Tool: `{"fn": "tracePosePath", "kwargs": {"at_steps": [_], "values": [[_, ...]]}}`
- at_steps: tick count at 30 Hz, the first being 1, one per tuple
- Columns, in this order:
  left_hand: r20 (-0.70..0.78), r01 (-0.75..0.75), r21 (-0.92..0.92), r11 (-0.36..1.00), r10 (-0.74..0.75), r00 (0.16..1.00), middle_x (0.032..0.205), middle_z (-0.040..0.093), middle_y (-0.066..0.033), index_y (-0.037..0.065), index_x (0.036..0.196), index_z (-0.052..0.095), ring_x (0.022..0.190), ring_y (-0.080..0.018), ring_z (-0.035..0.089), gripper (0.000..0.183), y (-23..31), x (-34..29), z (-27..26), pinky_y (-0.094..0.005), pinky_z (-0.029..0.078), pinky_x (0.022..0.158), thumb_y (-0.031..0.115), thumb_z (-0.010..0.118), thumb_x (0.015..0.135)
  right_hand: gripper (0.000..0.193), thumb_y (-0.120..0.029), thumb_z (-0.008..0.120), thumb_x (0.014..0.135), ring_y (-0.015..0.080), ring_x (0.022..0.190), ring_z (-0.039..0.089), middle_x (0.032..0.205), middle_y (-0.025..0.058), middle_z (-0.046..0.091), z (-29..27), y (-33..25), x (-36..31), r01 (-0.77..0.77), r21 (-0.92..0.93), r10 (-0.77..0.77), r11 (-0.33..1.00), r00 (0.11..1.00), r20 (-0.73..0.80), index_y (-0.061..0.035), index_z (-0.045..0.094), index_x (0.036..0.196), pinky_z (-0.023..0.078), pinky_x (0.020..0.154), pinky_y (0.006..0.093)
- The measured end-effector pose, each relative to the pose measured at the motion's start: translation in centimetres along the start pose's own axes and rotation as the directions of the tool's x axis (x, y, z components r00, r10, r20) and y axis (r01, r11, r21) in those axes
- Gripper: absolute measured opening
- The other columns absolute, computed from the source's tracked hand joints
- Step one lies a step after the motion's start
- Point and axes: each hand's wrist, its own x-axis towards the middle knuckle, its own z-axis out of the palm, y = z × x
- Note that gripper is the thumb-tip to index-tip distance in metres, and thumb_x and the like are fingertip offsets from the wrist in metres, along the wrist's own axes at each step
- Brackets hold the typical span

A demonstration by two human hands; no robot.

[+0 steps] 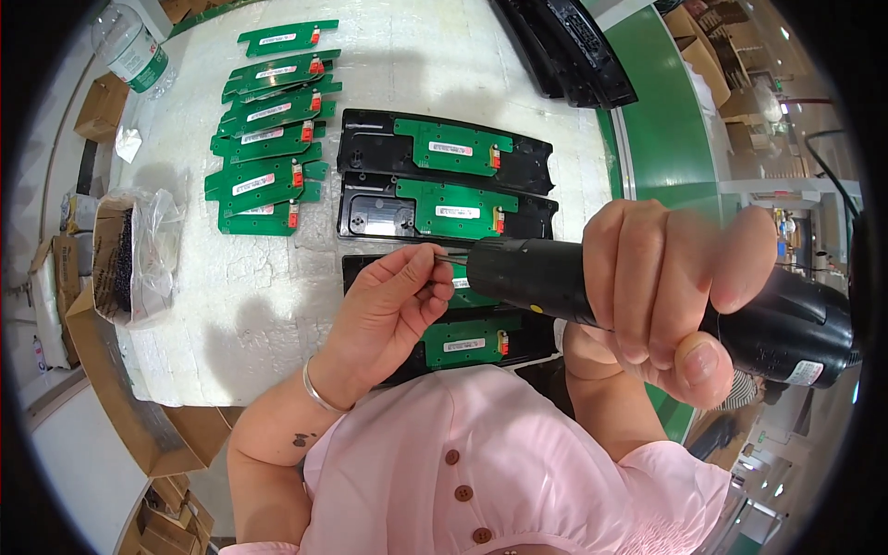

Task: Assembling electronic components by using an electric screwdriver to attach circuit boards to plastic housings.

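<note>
My right hand (652, 287) is wrapped round a black electric screwdriver (527, 273), held nearly level with its nose to the left. Its thin metal bit (451, 259) reaches the fingertips of my left hand (393, 296), which are pinched together. Whatever is between those fingertips is hidden or too small to make out. Below and beyond my hands lies a column of black plastic casings (370, 143), each with a green circuit board (453, 136) in it. My hands and the screwdriver partly cover the nearer casings and boards.
Several loose green boards (264, 148) overlap in a column on the white foam-like work surface (208, 324). At the left stands a bag-lined carton of small black pieces (124, 264). A plastic bottle (141, 55) is at the far left, more black casings (578, 55) at the far right.
</note>
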Motion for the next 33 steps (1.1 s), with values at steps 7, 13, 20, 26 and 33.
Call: {"fn": "tracePosePath", "kwargs": {"at_steps": [7, 13, 20, 26, 33], "values": [[-0.064, 0.114, 0.175, 0.978, -0.104, 0.992, 0.104, 0.058, -0.0152, -0.005, 0.112, 0.047, 0.095, -0.0228, 0.058, 0.029, -0.6, -1.0, 2.2, -0.0279, 0.049, 0.082, 0.015, 0.04, 0.093, 0.03, 0.004, 0.055, 0.071, 0.0116, 0.052, 0.047, 0.065, 0.004, 0.049, -1.2, 4.0, -1.2, -0.066, 0.001, 0.066, 0.998, 0.993, -0.099, -0.0037, 0.038, 0.095, 0.041, 0.049, 0.0256], [0.018, 0.17, 0.245, 0.954, -0.18, 0.984, 0.102, 0.059, -0.0155, -0.003, 0.112, 0.048, 0.094, -0.0223, 0.059, 0.026, -0.9, -1.2, 0.2, -0.0299, 0.049, 0.083, 0.015, 0.042, 0.092, 0.029, 0.008, 0.05, 0.068, 0.0083, 0.054, 0.047, 0.066, 0.0053, 0.049, -3.6, 6.8, -1.6, -0.158, -0.02, 0.156, 0.987, 0.985, -0.073, -0.0003, 0.038, 0.094, 0.041, 0.05, 0.0211], [0.009, 0.096, 0.339, 0.936, -0.105, 0.994, 0.089, 0.061, -0.0092, 0.0, 0.101, 0.056, 0.082, -0.0152, 0.06, 0.018, -0.7, -1.3, -0.1, -0.025, 0.05, 0.076, 0.012, 0.053, 0.087, 0.023, 0.01, 0.051, 0.063, 0.0075, 0.051, 0.045, 0.064, 0.0042, 0.048, -2.8, 7.5, -1.2, -0.17, -0.057, 0.162, 0.984, 0.98, -0.117, 0.0029, 0.045, 0.085, 0.038, 0.046, 0.0192], [-0.109, 0.069, 0.289, 0.955, -0.038, 0.993, 0.089, 0.061, -0.0074, 0.0, 0.101, 0.057, 0.081, -0.0143, 0.06, 0.019, -0.2, -1.1, 0.8, -0.0244, 0.049, 0.074, 0.009, 0.057, 0.085, 0.021, 0.011, 0.055, 0.06, 0.0074, 0.049, 0.044, 0.061, 0.0027, 0.047, -2.3, 7.4, -1.1, -0.248, -0.259, 0.219, 0.933, 0.966, -0.134, 0.0045, 0.049, 0.08, 0.036, 0.045, 0.0192], [-0.14, 0.037, 0.166, 0.985, -0.013, 0.99, 0.092, 0.061, -0.0075, 0.0, 0.102, 0.057, 0.083, -0.0138, 0.059, 0.019, -0.4, -0.4, 0.7, -0.0235, 0.05, 0.076, 0.01, 0.056, 0.085, 0.024, 0.006, 0.06, 0.064, 0.0082, 0.054, 0.048, 0.069, 0.004, 0.052, -2.1, 4.7, -1.3, -0.233, -0.109, 0.209, 0.966, 0.958, -0.196, -0.0039, 0.048, 0.084, 0.041, 0.051, 0.0221]]}}
